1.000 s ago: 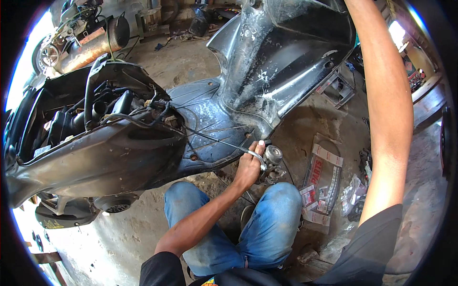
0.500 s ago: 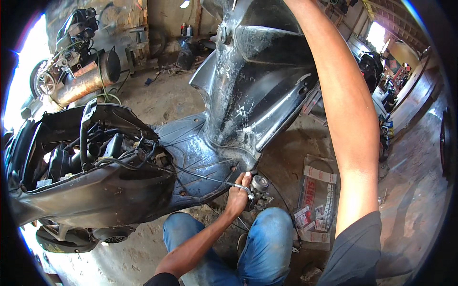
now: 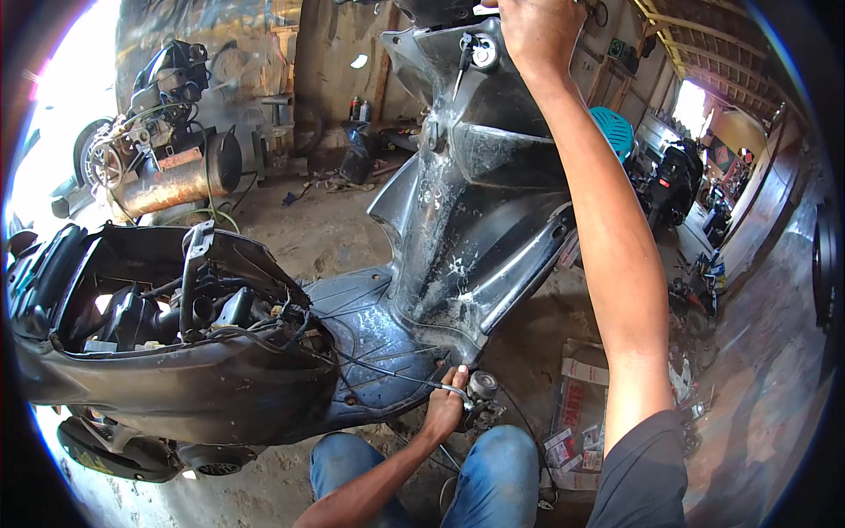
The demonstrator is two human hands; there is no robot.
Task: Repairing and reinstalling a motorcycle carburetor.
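Observation:
My left hand (image 3: 444,412) is closed around the side of a small metal carburetor (image 3: 482,385) beside the scooter's footboard (image 3: 363,339). A cable with a bent metal end (image 3: 414,378) runs from the scooter's rear body past my fingers to the carburetor. My right arm is stretched up and forward, and my right hand (image 3: 541,35) is closed at the handlebar by the top edge, where the grip itself is mostly hidden. A key (image 3: 465,55) sits in the ignition just left of that hand. The scuffed black front shield (image 3: 458,220) stands between my hands.
The seatless rear body (image 3: 176,378) lies open at left, with wires and parts inside. Behind it stands a rusty tank with an engine on top (image 3: 180,180). A printed plastic bag (image 3: 572,414) and small packets lie right of my knees. Another scooter (image 3: 673,180) is farther back.
The view has tilted upward, bringing my right hand, the key and the handlebar area into sight. My left hand stays at the carburetor.

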